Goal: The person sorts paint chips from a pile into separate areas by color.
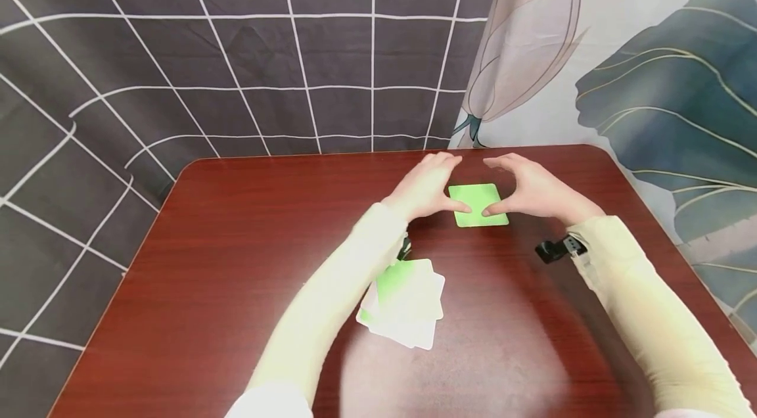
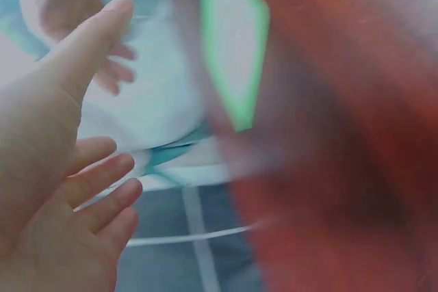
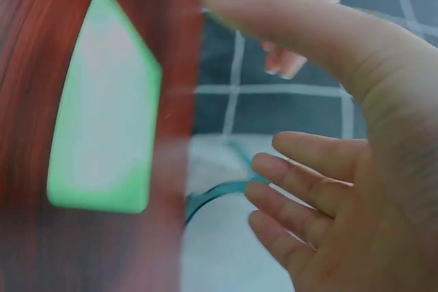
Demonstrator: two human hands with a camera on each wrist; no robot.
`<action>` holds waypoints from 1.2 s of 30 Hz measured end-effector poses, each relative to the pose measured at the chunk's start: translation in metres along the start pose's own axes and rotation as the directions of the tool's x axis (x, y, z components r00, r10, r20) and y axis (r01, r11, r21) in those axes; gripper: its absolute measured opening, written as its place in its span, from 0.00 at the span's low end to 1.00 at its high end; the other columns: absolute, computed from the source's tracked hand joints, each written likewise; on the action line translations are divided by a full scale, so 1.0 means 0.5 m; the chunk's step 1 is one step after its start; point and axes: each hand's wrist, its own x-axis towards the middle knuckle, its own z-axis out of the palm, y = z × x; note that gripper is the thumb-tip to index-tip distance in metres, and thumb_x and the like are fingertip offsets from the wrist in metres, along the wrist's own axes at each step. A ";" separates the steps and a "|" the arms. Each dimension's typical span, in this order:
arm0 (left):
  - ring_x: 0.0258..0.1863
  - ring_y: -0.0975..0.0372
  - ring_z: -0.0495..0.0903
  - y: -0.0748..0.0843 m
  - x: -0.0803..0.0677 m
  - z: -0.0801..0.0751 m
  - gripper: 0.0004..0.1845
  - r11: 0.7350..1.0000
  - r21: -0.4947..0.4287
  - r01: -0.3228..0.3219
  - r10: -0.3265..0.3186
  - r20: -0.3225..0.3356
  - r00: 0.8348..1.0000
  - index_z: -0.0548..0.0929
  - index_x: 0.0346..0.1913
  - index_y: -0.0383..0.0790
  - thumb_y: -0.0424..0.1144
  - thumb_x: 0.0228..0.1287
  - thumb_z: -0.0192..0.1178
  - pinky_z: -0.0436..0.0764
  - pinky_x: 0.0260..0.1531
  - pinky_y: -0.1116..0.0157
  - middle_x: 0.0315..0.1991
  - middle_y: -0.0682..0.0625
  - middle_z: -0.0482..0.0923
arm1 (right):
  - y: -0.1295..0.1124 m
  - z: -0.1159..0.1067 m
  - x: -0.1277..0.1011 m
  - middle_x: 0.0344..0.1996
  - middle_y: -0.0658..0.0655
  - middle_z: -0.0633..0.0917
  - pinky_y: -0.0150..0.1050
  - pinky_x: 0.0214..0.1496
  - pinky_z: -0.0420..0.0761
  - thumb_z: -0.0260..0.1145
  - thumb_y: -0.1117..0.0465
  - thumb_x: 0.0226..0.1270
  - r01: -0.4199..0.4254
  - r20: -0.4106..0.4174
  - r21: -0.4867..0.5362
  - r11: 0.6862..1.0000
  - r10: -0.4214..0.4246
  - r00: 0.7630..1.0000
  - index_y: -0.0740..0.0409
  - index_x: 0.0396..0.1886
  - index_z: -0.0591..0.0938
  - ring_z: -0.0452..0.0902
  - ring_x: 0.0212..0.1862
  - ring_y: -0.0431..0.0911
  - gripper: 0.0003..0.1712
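A loose pile of white and green cards [image 1: 405, 303] lies fanned on a dark red wooden table [image 1: 236, 240], nearer its front edge than its back and a little left of centre. Behind the table's back edge hangs a dark grey cloth [image 1: 248, 50] crossed by white grid lines, and to the right of it, a pale backdrop [image 1: 650, 76] printed with large teal leaves and a beige flower bud.

You've got bare table [image 1: 248, 240] all along the left; closer in, the loose card pile [image 1: 405, 303] sits under your left forearm, and the green card [image 1: 478, 204] fills the gap between both hands.
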 end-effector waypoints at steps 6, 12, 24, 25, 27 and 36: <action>0.72 0.57 0.62 -0.006 -0.073 -0.088 0.56 0.996 -0.077 -0.033 0.023 -0.125 0.992 0.65 0.76 0.39 0.67 0.51 0.73 0.57 0.70 0.70 0.72 0.48 0.67 | -0.055 -0.003 -0.035 0.66 0.64 0.75 0.59 0.66 0.69 0.86 0.45 0.43 0.087 -0.137 -0.015 0.996 -0.088 0.987 0.64 0.71 0.72 0.70 0.66 0.59 0.58; 0.71 0.57 0.64 -0.014 -0.158 -0.122 0.57 0.991 -0.095 -0.095 0.070 -0.237 0.969 0.67 0.75 0.38 0.68 0.48 0.74 0.59 0.71 0.66 0.71 0.48 0.68 | -0.102 0.011 -0.062 0.65 0.60 0.76 0.57 0.66 0.70 0.86 0.42 0.43 0.164 -0.169 0.012 0.986 -0.160 0.973 0.61 0.71 0.73 0.71 0.65 0.55 0.58; 0.69 0.56 0.66 -0.032 -0.311 -0.079 0.59 0.993 -0.088 -0.080 0.060 -0.218 0.974 0.68 0.74 0.37 0.69 0.44 0.76 0.64 0.69 0.61 0.70 0.47 0.69 | -0.159 0.068 -0.091 0.70 0.57 0.72 0.57 0.68 0.68 0.80 0.29 0.42 0.224 -0.093 -0.015 0.974 -0.225 0.970 0.57 0.75 0.69 0.64 0.71 0.55 0.64; 0.69 0.56 0.67 -0.032 -0.319 -0.072 0.59 0.993 -0.090 -0.075 0.054 -0.208 0.977 0.68 0.74 0.37 0.69 0.44 0.76 0.65 0.69 0.62 0.69 0.47 0.69 | -0.163 0.074 -0.094 0.70 0.56 0.72 0.57 0.68 0.68 0.80 0.29 0.42 0.222 -0.087 -0.013 0.975 -0.223 0.971 0.57 0.75 0.69 0.64 0.71 0.54 0.64; 0.68 0.56 0.67 -0.033 -0.335 -0.058 0.59 0.994 -0.096 -0.060 0.041 -0.188 0.981 0.69 0.73 0.36 0.69 0.43 0.76 0.66 0.68 0.62 0.69 0.47 0.70 | -0.168 0.087 -0.098 0.70 0.55 0.72 0.54 0.67 0.70 0.81 0.29 0.42 0.225 -0.074 -0.006 0.974 -0.225 0.972 0.57 0.75 0.70 0.66 0.70 0.52 0.64; 0.67 0.55 0.69 -0.030 -0.382 -0.004 0.59 0.989 -0.150 -0.009 0.000 -0.060 0.998 0.71 0.70 0.33 0.67 0.40 0.79 0.68 0.67 0.61 0.66 0.46 0.72 | -0.183 0.148 -0.112 0.67 0.54 0.75 0.50 0.68 0.70 0.84 0.35 0.40 0.265 0.006 0.029 0.964 -0.265 0.964 0.58 0.74 0.71 0.68 0.68 0.51 0.62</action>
